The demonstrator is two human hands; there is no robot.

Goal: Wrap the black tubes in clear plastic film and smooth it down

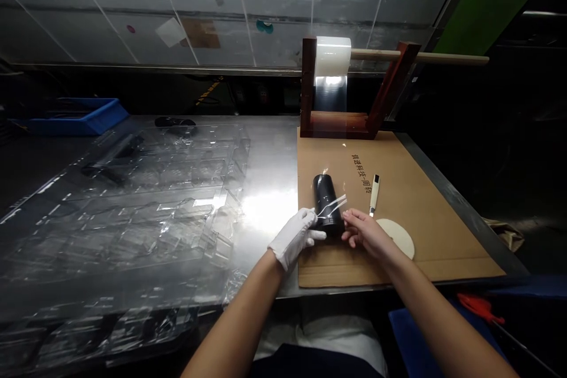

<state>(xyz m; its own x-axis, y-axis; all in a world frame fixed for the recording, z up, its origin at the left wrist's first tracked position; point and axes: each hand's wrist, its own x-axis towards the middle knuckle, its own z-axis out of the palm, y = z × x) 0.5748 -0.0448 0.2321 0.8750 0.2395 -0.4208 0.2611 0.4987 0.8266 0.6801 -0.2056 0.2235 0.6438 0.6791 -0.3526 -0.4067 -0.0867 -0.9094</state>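
Gloved left hand (294, 238), bare right hand (365, 233) flank black cylinder (328, 201).

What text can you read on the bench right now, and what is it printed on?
"科技-" is the only part I can make out, in a line of Chinese characters printed on the cardboard sheet; the other characters are too blurred to read.
The black cylinder shows no readable text.

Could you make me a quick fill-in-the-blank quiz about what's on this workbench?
The left hand wears a ____ glove. The right hand is ____. The cylinder between them is ____. The roll of film sits in a ____ frame.

white; bare; black; wooden
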